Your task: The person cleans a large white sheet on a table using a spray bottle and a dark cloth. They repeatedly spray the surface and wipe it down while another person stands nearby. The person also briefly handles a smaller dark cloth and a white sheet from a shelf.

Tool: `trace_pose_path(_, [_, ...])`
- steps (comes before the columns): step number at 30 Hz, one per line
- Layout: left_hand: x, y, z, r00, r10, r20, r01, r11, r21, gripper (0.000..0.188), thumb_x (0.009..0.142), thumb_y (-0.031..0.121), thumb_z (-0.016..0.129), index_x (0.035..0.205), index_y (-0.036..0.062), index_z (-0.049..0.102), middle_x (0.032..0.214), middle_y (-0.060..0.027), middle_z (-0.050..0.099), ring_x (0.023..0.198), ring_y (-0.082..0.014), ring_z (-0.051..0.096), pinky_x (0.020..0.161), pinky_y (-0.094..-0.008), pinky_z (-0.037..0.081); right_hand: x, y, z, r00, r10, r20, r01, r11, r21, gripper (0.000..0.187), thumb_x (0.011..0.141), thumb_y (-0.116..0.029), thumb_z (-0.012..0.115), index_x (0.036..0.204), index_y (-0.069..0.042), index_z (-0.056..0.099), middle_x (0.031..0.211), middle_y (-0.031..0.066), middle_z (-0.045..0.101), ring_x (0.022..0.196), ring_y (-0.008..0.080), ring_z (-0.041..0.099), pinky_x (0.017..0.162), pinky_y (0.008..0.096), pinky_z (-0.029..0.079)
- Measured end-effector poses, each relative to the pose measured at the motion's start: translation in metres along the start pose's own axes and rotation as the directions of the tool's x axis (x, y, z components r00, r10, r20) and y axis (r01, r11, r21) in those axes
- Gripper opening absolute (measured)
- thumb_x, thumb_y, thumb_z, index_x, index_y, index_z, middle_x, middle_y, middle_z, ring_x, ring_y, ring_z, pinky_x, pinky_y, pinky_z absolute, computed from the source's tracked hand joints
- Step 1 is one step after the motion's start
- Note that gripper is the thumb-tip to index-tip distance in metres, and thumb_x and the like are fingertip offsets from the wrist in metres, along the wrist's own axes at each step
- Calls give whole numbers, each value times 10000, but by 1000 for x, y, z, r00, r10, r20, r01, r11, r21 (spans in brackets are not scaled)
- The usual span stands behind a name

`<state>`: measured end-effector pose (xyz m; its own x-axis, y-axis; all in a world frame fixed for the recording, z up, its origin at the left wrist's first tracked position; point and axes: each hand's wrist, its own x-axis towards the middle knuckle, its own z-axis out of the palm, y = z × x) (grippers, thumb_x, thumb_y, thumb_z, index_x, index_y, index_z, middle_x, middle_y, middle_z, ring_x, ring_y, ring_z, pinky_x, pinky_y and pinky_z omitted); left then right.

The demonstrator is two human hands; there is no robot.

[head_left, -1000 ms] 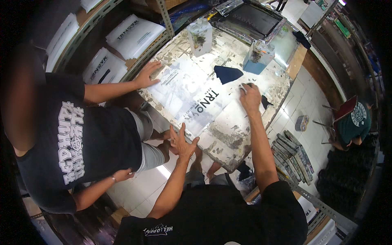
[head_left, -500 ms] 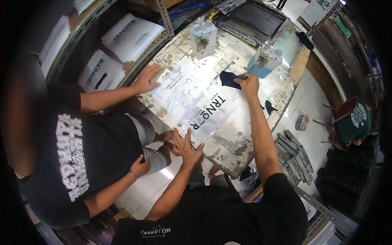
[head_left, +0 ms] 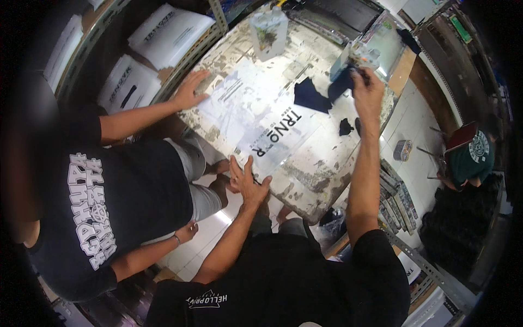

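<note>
A translucent white plastic bag [head_left: 239, 117] with black print lies flat on the paint-worn table [head_left: 321, 185]. My left hand [head_left: 249, 182] rests at the bag's near corner by the table edge, fingers spread and holding nothing. My right hand [head_left: 368, 90] is closed on a dark cloth [head_left: 341, 84], in front of a light-blue plastic container [head_left: 354, 54]. More dark fabric [head_left: 312, 96] lies on the table just left of it; I cannot tell whether the two are joined. Another person's hand [head_left: 190, 90] sits open at the bag's far left corner.
A second translucent container [head_left: 268, 35] stands at the back of the table. Behind it lies a dark framed screen [head_left: 343, 19]. Stacks of white printed bags [head_left: 171, 35] fill the shelf at left. A small dark scrap [head_left: 345, 127] lies near the table's right edge.
My right hand has moved up and to the right with the dark cloth, away from the bag toward the light-blue container. My left hand stays at the bag's near corner.
</note>
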<state>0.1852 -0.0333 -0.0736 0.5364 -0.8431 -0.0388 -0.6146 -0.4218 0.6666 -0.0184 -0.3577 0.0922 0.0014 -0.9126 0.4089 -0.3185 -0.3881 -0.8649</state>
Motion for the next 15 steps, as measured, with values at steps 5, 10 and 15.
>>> trace_pose_path(5, [1,2,2,1000,16,-16,-16,1000,-11,955,718,615,797,1485,135,492,1662,-251,99,1510,-472,103,1074,-731,148,-65,-37,-57,851,370,372,-298,924,-239,168,953,-113,667,906,48,655,700,4,540,675,107,456,611,292,387])
trace_pose_path(10, [1,1,2,999,36,-28,-36,999,-8,954,708,577,820,1490,145,486,1661,-247,95,1516,-457,90,1071,-733,146,-162,26,-39,859,246,449,-61,920,-388,283,925,-123,687,1171,15,672,1050,229,678,880,369,624,858,457,515])
trace_pose_path(15, [2,3,-1,999,40,-15,-40,999,-21,946,691,494,857,1490,146,488,1660,-238,84,1518,-455,79,1080,-726,142,-244,35,-37,844,161,512,226,759,-610,540,808,-31,721,1336,-54,610,1350,233,518,1222,460,483,1011,482,453])
